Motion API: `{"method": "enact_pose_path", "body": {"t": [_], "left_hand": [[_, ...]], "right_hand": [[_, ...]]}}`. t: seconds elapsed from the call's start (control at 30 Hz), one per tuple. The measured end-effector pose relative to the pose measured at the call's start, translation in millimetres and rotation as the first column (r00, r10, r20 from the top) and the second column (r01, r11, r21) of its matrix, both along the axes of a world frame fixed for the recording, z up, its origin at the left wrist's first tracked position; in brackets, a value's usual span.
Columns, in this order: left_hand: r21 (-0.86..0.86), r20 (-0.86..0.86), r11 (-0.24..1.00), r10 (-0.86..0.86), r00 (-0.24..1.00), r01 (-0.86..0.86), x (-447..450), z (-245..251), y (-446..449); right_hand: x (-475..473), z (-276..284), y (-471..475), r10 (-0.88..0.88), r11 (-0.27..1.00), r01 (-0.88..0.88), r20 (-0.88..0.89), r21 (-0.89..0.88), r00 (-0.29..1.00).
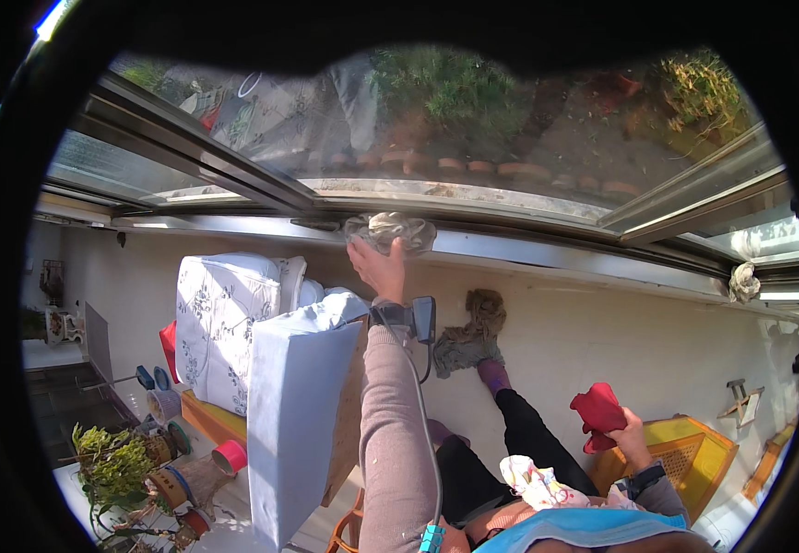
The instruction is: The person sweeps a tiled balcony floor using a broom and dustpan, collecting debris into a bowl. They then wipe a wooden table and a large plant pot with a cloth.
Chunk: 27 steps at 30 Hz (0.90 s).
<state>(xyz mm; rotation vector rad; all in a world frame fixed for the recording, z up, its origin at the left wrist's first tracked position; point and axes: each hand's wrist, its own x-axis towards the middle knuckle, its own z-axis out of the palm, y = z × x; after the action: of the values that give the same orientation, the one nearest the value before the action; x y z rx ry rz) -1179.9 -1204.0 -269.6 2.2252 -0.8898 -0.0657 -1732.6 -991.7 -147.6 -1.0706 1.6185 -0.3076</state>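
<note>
My left hand [380, 268] reaches out to the window sill [510, 250], its fingers on a crumpled pale grey cloth [399, 231] that lies there against the lower window frame. Low on the right, my right hand [629, 437] holds a bunched red cloth [596, 415] in front of a yellow wooden piece of furniture. Each wrist wears a dark strap, and a cable runs along my left arm. Beyond the sill stands the window glass [441, 145], with plants and soil visible through it.
Folded bedding [226, 332] and a light blue covered board [299, 422] stand to the left, near potted plants [112, 460]. Brown and grey cloths [486, 314] lie on the floor by my foot. Another cloth [744, 282] sits at the sill's right end. A small wooden stool [741, 403] stands right.
</note>
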Motion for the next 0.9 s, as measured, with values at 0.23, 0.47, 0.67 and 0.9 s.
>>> {"method": "enact_pose_path", "body": {"t": [0.23,0.47,0.67,0.9], "left_hand": [[-0.411,-0.173,0.91,-0.13,0.976,0.048,-30.1,19.3,-25.2],[-0.551,-0.697,0.822,-0.36,0.62,-0.142,-132.5,40.3,47.6],[-0.168,-0.807,0.734,-0.486,-0.336,-0.658,-121.6,-1.5,126.3],[-0.112,-0.65,0.719,-0.575,-0.497,-0.686,-125.6,5.0,183.9]], "right_hand": [[-12.7,2.5,21.3,-0.053,0.987,0.043,0.063,0.154,0.997],[13.0,-9.3,-15.7,-0.023,0.991,0.0,0.173,0.13,0.985],[33.2,3.8,-55.0,-0.091,0.969,0.04,0.202,0.243,0.975],[47.8,4.8,-61.3,-0.009,0.97,-0.037,0.188,0.239,0.982]]}}
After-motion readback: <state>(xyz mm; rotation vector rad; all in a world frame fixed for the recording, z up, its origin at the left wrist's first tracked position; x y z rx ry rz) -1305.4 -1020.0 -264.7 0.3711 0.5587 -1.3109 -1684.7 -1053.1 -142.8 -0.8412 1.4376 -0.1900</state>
